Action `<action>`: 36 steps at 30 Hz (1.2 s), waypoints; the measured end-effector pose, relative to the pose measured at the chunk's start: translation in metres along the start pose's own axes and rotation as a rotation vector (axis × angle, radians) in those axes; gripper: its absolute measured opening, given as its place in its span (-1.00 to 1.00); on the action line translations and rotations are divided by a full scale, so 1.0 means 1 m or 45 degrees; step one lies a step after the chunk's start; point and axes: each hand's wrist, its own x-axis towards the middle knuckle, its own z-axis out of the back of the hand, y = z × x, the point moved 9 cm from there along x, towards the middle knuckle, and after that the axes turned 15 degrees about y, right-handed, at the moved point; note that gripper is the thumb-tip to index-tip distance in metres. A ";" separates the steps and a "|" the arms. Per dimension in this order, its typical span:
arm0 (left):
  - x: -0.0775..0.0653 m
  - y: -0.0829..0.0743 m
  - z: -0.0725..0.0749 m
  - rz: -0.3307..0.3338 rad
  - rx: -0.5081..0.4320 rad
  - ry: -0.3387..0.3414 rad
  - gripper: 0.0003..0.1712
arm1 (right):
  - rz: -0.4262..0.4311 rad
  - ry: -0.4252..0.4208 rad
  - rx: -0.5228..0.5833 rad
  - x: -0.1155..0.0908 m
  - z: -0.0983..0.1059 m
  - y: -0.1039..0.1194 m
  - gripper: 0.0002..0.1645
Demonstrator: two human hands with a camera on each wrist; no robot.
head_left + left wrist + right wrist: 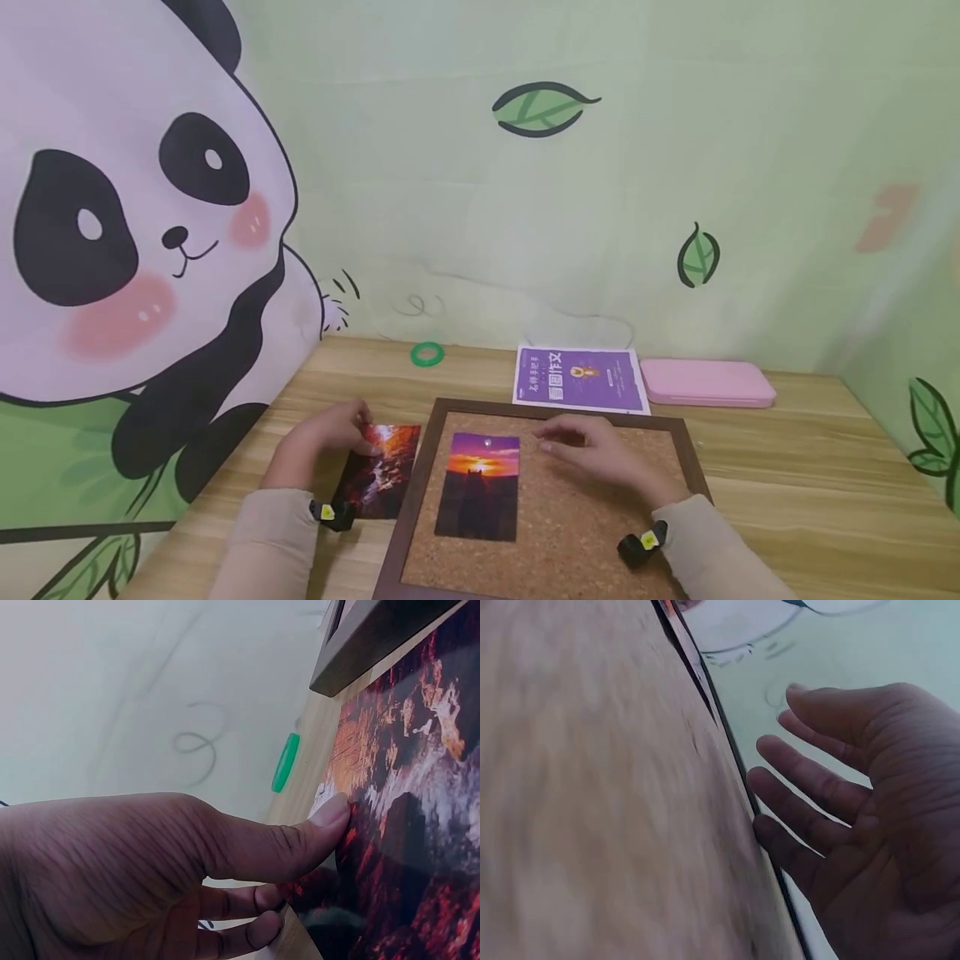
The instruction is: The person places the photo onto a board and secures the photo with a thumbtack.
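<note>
My left hand [324, 437] pinches the edge of a red and dark photo print [386, 479] left of the framed corkboard [570, 546]. In the left wrist view, the thumb lies on the glossy face of this photo [420, 832], and the other fingers are partly hidden behind it. A sunset photo [478, 492] sits on the left part of the cork, with a small shiny pin [487, 443] near its top. My right hand [600, 454] hovers over the cork, right of the sunset photo. Its fingers [810, 780] are loosely bent, holding nothing visible.
Behind the corkboard lie a purple and white booklet [577, 381] and a pink case [708, 383]. A green ring [427, 354], perhaps a tape roll, is at the back left of the wooden table [772, 483]. Walls with a printed panda enclose the table's back and sides.
</note>
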 end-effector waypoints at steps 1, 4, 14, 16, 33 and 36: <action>0.001 -0.001 0.000 0.001 -0.002 0.001 -0.47 | -0.009 -0.005 0.000 -0.003 0.002 -0.005 -0.67; 0.002 -0.001 -0.001 0.021 -0.012 0.007 -0.47 | -0.026 -0.005 0.008 -0.009 0.007 -0.013 -0.66; 0.000 -0.003 -0.003 0.015 -0.017 0.013 -0.49 | -0.071 0.017 -0.015 -0.008 0.007 -0.016 -0.67; 0.000 -0.004 -0.003 0.014 -0.021 0.015 -0.49 | -0.071 0.018 -0.015 -0.008 0.007 -0.015 -0.68; 0.004 0.002 -0.009 0.009 -0.080 0.044 -0.47 | -0.058 -0.105 0.093 -0.044 0.044 -0.021 -0.63; 0.003 0.000 -0.005 -0.026 -0.059 0.026 -0.50 | -0.054 -0.181 0.158 -0.060 0.060 -0.034 -0.66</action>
